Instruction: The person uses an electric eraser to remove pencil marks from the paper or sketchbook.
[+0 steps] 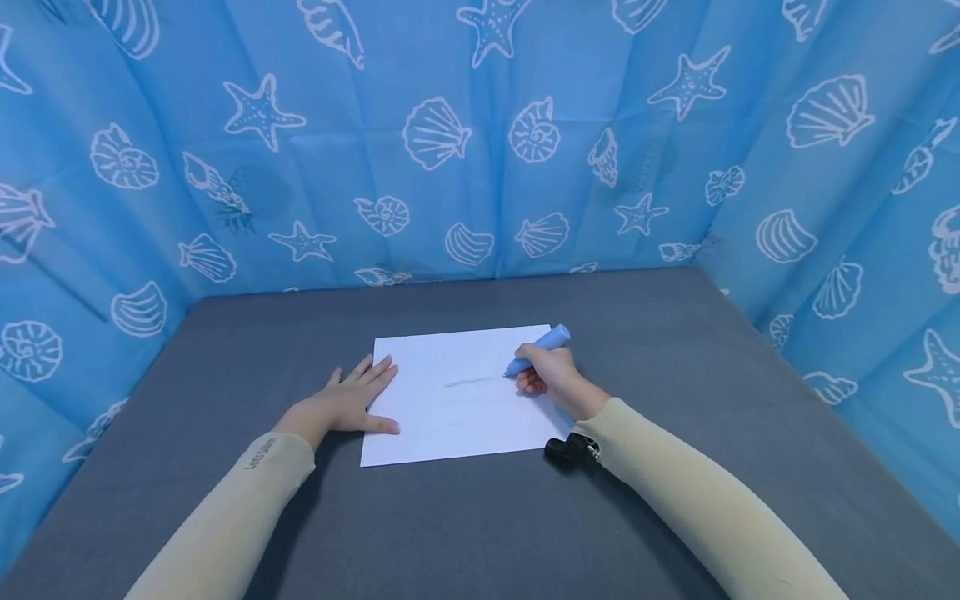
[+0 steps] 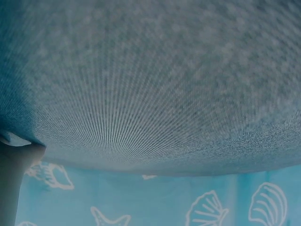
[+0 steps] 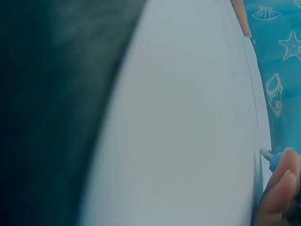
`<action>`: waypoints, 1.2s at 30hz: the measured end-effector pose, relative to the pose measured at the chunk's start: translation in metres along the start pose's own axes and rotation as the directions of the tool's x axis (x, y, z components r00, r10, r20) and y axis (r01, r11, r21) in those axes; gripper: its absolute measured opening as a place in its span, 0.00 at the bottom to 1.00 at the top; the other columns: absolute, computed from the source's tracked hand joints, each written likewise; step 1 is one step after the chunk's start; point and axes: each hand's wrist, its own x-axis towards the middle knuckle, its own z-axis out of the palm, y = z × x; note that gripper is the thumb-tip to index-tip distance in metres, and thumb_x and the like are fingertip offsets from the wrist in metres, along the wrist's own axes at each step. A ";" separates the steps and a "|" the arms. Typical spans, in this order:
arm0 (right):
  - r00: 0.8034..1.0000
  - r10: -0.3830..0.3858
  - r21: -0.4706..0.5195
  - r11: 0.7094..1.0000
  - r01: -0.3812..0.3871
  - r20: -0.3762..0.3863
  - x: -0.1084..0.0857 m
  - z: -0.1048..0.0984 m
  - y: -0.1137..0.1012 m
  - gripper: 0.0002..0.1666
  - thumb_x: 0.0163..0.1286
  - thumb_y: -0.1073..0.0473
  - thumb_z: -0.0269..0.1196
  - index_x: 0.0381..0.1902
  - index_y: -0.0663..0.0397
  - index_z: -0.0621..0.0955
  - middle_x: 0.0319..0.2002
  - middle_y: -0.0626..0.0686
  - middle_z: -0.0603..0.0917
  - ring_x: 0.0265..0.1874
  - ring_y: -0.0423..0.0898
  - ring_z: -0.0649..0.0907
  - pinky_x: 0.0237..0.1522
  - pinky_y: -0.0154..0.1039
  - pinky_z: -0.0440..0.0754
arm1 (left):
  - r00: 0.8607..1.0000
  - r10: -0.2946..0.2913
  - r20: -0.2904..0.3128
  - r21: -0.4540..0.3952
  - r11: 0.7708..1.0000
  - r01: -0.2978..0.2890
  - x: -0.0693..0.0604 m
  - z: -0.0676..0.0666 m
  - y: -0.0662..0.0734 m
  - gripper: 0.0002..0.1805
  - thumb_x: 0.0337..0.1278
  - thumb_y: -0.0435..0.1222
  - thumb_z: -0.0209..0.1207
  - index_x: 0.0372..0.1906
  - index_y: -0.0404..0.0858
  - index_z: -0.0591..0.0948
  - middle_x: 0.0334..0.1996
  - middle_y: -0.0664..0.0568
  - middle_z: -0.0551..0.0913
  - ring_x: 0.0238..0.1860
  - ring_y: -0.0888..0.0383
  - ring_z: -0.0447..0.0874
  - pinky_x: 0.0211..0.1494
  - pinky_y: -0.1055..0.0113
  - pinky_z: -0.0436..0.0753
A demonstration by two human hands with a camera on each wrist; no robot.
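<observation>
A white sheet of paper (image 1: 427, 425) lies on the grey cloth, with a thin grey line near its middle. My right hand (image 1: 558, 379) grips a blue marker (image 1: 553, 337), its tip down at the paper right of that line. In the right wrist view, the fingers (image 3: 278, 195) hold the marker (image 3: 275, 161) beside the sheet (image 3: 178, 113). My left hand (image 1: 348, 402) lies flat with spread fingers over the sheet's left edge. Only a dark part of the left hand (image 2: 23, 155) shows at the left side of the left wrist view.
A grey cloth-covered table (image 1: 465, 533) extends around the paper. Blue curtains (image 1: 322, 150) with white shells and starfish hang behind it and on both sides. A small black device (image 1: 567, 451) sits at the right wrist, near the sheet's lower right corner.
</observation>
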 end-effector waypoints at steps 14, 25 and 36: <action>1.000 -0.022 -0.029 0.999 0.022 0.013 -0.003 -0.002 0.001 0.16 0.65 0.60 0.58 0.23 0.68 0.81 0.11 0.51 0.77 0.10 0.39 0.75 0.16 0.29 0.74 | 1.000 0.003 -0.003 -0.004 1.000 -0.003 -0.001 -0.001 -0.001 0.61 0.49 0.71 0.55 0.78 0.40 0.45 0.78 0.45 0.38 0.76 0.40 0.29 0.67 0.30 0.34; 1.000 -0.013 -0.028 1.000 0.013 0.020 -0.003 0.003 0.002 0.15 0.64 0.61 0.59 0.23 0.67 0.81 0.11 0.51 0.77 0.10 0.39 0.75 0.15 0.30 0.74 | 1.000 0.010 -0.012 -0.004 1.000 -0.010 0.000 0.001 -0.003 0.62 0.48 0.71 0.55 0.78 0.39 0.45 0.78 0.45 0.38 0.76 0.40 0.29 0.67 0.30 0.33; 0.999 -0.017 -0.024 1.000 0.019 0.051 -0.004 0.012 0.003 0.16 0.64 0.60 0.58 0.22 0.66 0.81 0.10 0.51 0.77 0.08 0.39 0.76 0.14 0.29 0.73 | 1.000 0.003 -0.002 0.005 1.000 -0.002 -0.001 -0.001 -0.001 0.62 0.49 0.71 0.55 0.78 0.39 0.45 0.78 0.45 0.38 0.76 0.40 0.29 0.67 0.30 0.34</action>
